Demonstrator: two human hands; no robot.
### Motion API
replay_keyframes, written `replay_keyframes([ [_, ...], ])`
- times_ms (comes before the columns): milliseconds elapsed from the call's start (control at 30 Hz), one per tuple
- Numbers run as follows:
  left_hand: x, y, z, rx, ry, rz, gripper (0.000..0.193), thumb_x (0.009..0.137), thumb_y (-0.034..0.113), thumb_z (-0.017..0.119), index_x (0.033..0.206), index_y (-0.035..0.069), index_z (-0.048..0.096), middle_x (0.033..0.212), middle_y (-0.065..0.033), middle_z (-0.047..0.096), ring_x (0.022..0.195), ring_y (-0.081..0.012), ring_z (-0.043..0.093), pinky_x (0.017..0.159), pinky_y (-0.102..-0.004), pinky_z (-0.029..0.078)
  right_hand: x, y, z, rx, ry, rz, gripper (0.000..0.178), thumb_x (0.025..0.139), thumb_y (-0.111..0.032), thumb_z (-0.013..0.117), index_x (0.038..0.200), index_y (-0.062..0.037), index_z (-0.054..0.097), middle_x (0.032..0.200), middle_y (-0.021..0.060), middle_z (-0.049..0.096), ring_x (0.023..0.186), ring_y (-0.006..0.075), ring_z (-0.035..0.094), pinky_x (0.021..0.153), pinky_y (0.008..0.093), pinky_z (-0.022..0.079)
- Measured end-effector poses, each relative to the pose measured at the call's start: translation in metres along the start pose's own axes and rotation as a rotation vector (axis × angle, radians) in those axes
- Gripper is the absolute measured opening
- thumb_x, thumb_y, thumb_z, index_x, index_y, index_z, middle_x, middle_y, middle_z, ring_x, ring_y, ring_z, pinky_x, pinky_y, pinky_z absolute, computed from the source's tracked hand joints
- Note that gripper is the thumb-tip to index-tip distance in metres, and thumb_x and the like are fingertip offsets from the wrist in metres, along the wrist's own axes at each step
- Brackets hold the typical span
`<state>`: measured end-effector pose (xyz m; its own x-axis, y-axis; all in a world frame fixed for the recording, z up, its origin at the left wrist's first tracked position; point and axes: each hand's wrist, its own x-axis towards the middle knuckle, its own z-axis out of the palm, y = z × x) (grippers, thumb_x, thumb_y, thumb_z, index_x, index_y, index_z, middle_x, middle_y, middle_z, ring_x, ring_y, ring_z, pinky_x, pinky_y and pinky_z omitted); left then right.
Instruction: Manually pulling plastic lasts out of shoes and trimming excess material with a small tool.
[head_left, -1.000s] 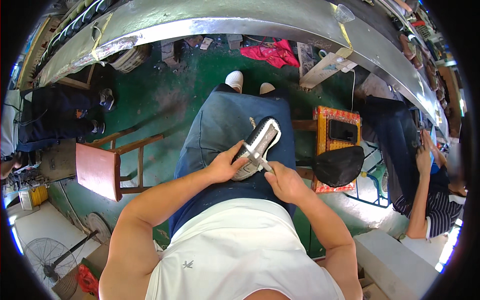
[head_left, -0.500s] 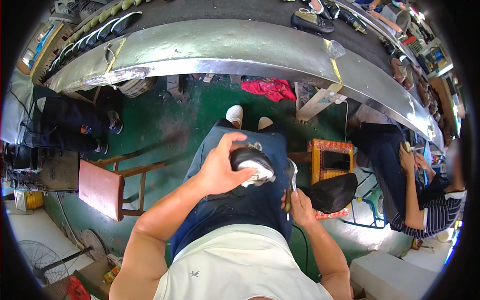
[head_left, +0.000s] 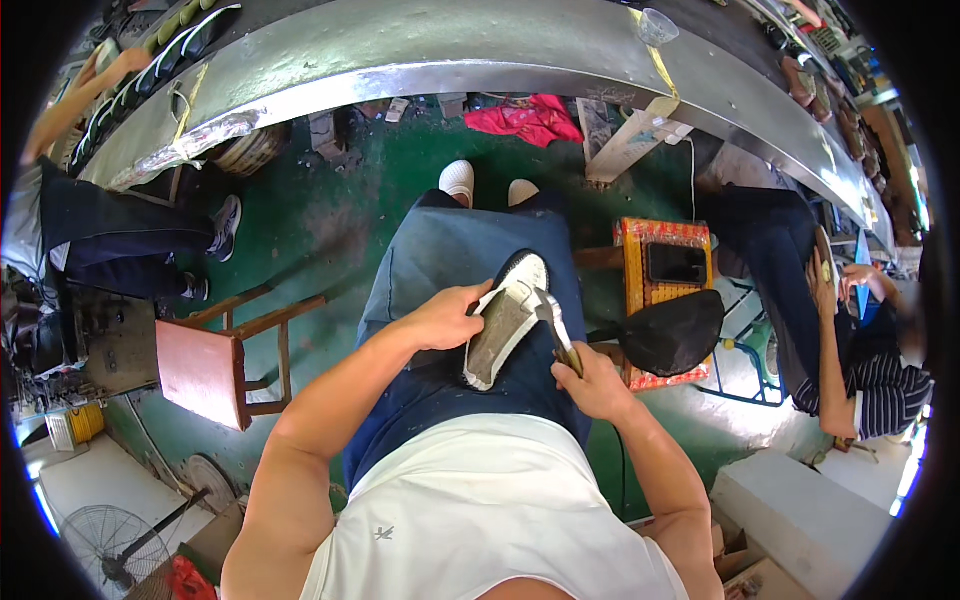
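Note:
Over my lap lies a shoe upper on its last (head_left: 500, 335), bottom side up, with a grey-brown underside, a whitish edge folded round it and a dark rim at the toe. My left hand (head_left: 447, 318) grips its left side, fingers and thumb closed on the edge. In my right hand (head_left: 597, 383) is a pair of metal lasting pincers (head_left: 556, 326), held by the handles. Their curved head meets the shoe's right edge near the toe; whether the jaws bite the material is too small to tell.
A long metal-edged conveyor bench (head_left: 420, 85) crosses ahead. A pink-topped stool (head_left: 200, 370) stands to the left. At right are a stool with a phone (head_left: 676, 263) and a black pad (head_left: 675, 333). People work on both sides, one seated at right (head_left: 880, 390).
The shoe has been turned from dark upper side up to underside up and lowered onto my lap. My right hand has brought the pincers left to its edge.

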<state>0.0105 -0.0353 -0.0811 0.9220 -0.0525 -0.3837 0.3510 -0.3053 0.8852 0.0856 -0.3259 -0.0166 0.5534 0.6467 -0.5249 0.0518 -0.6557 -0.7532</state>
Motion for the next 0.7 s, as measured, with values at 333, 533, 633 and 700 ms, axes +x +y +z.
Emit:
replay_keyframes([
  [333, -0.035, 0.026, 0.036, 0.364, 0.535, 0.266, 0.013, 0.084, 0.006, 0.067, 0.095, 0.001, 0.066, 0.087, -0.0185, 0.065, 0.082, -0.0400, 0.065, 0.075, -0.0472, 0.054, 0.001, -0.021, -0.021, -0.188, -0.222, -0.165, 0.034, 0.097, -0.024, 0.060, 0.116, 0.0041, 0.057, 0.098, 0.0292, 0.066, 0.097, 0.0486, 0.063, 0.083, 0.0523, 0.049],
  [533, -0.042, 0.034, 0.047, 0.343, 0.556, 0.334, 0.009, 0.081, 0.005, 0.071, 0.089, 0.002, 0.067, 0.081, -0.0155, 0.064, 0.073, -0.0359, 0.065, 0.066, -0.0442, 0.054, 0.017, -0.048, -0.043, -0.316, -0.289, -0.175, 0.037, 0.095, -0.021, 0.063, 0.125, 0.0011, 0.057, 0.095, 0.0237, 0.067, 0.093, 0.0420, 0.065, 0.084, 0.0438, 0.052],
  [633, -0.043, 0.039, 0.050, 0.364, 0.534, 0.403, 0.008, 0.083, 0.004, 0.071, 0.090, 0.001, 0.069, 0.081, -0.0146, 0.065, 0.072, -0.0347, 0.066, 0.066, -0.0421, 0.054, 0.035, -0.077, -0.065, -0.422, -0.574, 0.010, 0.033, 0.096, -0.024, 0.063, 0.117, 0.0007, 0.060, 0.089, 0.0196, 0.067, 0.086, 0.0349, 0.068, 0.079, 0.0420, 0.053],
  [700, -0.041, 0.039, 0.050, 0.372, 0.499, 0.431, 0.006, 0.085, 0.004, 0.070, 0.091, 0.001, 0.069, 0.082, -0.0145, 0.066, 0.074, -0.0349, 0.067, 0.068, -0.0415, 0.055, 0.044, -0.090, -0.072, -0.263, -0.691, 0.233, 0.031, 0.096, -0.027, 0.064, 0.108, 0.0013, 0.061, 0.083, 0.0139, 0.067, 0.078, 0.0254, 0.068, 0.073, 0.0398, 0.054],
])
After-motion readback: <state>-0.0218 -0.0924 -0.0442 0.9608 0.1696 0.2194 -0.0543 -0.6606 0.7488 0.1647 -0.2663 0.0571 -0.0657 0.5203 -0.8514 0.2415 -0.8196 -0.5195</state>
